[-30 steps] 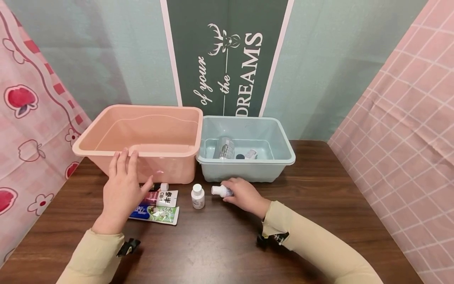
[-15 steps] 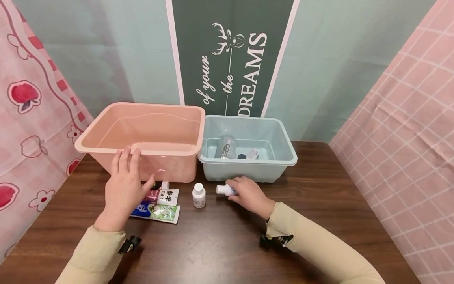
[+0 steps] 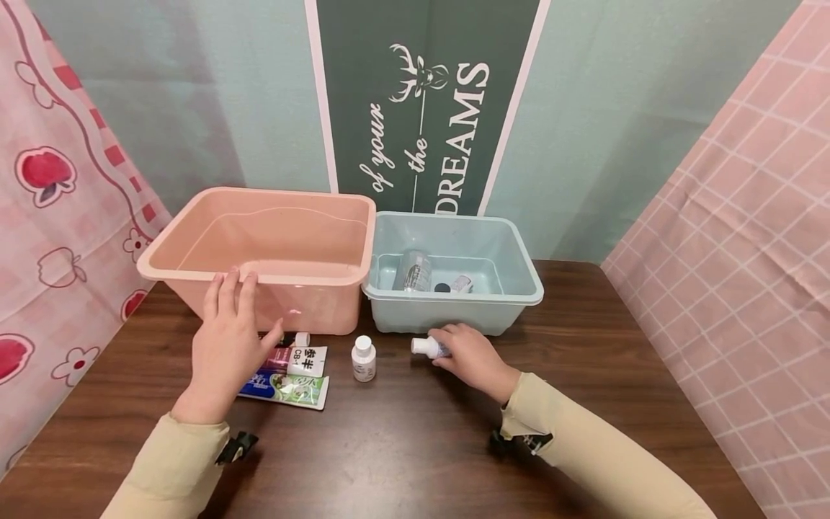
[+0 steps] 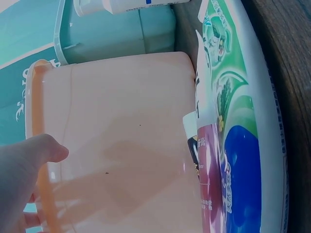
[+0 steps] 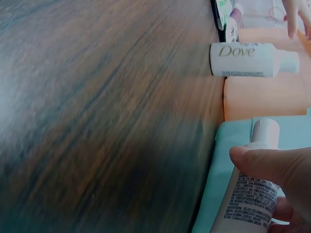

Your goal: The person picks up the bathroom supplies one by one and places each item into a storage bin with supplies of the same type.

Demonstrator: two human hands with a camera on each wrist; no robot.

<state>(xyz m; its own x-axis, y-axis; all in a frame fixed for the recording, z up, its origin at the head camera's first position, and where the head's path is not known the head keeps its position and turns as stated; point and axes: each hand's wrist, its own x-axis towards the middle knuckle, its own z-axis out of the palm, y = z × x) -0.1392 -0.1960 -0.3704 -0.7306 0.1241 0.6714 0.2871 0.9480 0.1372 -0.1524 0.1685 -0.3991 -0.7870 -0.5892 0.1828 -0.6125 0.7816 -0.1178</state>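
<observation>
My right hand [image 3: 473, 364] grips a small white bottle [image 3: 426, 347] in front of the blue bin; its white cap points left. The right wrist view shows the thumb across the side of this bottle [image 5: 250, 196], over fine print. To its left a white Dove bottle [image 3: 364, 362] stands upright on the table. My left hand [image 3: 223, 346] rests its fingertips at the front rim of the pink bin [image 3: 318, 306], fingers extended and thumb apart. Beneath that hand lie a blue-green toothpaste tube [image 3: 295, 390], a red-and-white tube [image 3: 305, 361] and a partly hidden black one with a white cap [image 3: 302, 339].
Touching the pink bin on its right is the light blue bin [image 3: 447, 315]. Inside it lie a grey bottle [image 3: 415, 271] and a small bottle with a dark cap [image 3: 461, 284]. Patterned cloths hang behind and on both sides of the wooden table [image 3: 389, 447].
My right hand has moved a little to the right along the table with the white bottle, away from the Dove bottle. My left hand has stayed at the pink bin's rim.
</observation>
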